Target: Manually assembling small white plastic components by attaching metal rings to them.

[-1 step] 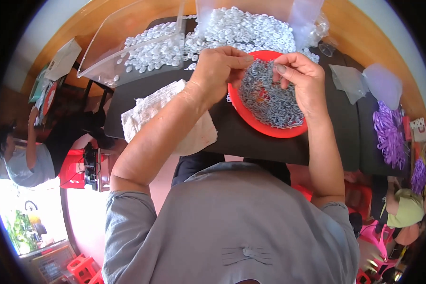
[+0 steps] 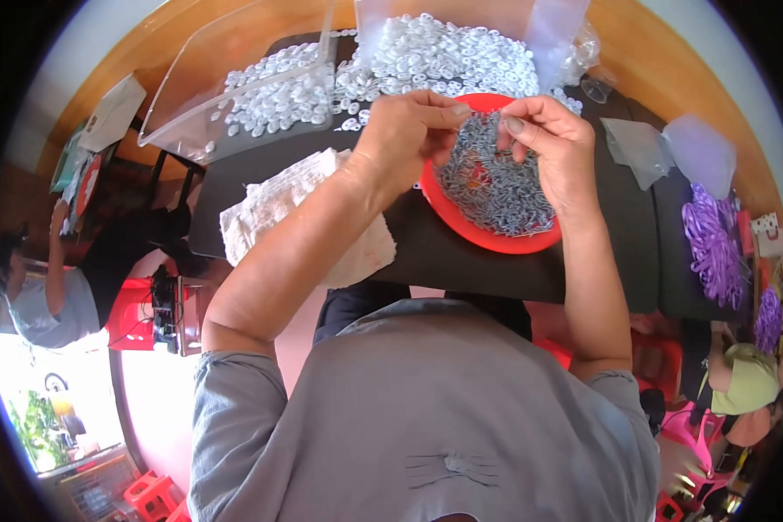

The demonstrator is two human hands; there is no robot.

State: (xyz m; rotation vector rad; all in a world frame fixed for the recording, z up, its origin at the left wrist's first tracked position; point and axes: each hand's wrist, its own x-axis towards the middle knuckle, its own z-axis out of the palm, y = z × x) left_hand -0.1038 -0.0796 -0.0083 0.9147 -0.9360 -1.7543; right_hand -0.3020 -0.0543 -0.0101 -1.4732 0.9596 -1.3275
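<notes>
A red round dish [image 2: 470, 237] on the dark table holds a heap of small grey metal pieces [image 2: 506, 196], thin and pin-like. Over its left rim, my left hand [image 2: 402, 130] is closed, thumb and forefinger pinched together. My right hand [image 2: 561, 143] is over the dish's right side, likewise pinched, with its fingertips a short gap from the left ones. Whatever sits in either pinch is too small to make out. Beyond the dish lies a large pile of small white oval pieces [image 2: 461, 52] with holes in them.
A clear plastic bin [image 2: 161, 122] lies at the far left, with more white pieces by it. A folded white cloth [image 2: 261, 222] rests under my left forearm. To the right are plastic bags [image 2: 639, 152] and bundled purple cord [image 2: 712, 248]. Other people sit on both sides.
Both hands keep nearly the same pose over the dish. The whole view has shifted very slightly.
</notes>
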